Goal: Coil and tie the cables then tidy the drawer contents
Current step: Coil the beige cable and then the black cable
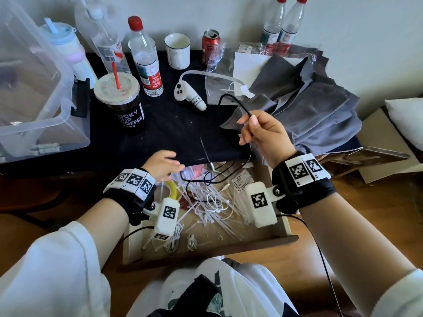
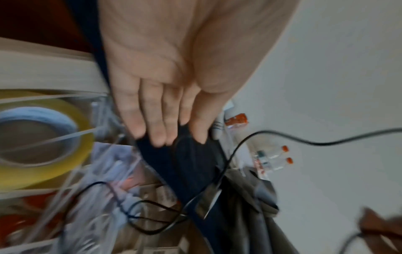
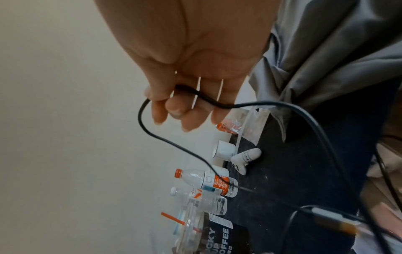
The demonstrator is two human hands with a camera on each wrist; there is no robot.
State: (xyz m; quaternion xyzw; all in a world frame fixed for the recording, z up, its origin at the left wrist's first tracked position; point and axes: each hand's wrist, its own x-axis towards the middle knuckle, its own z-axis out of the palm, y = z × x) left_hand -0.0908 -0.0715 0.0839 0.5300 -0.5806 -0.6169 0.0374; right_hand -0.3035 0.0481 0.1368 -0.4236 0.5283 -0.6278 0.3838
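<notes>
Right hand [image 1: 263, 133] pinches black cable [image 1: 220, 99] above cable-filled drawer [image 1: 287, 225].

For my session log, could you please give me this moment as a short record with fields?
right hand: right hand pinches the black cable, raised over the table
left hand: left hand open, fingers straight at the drawer's back edge
cable run: trails down into the open drawer
drawer contents: loose white zip ties, white cable, yellow tape roll
stage: black cable not yet coiled
</notes>
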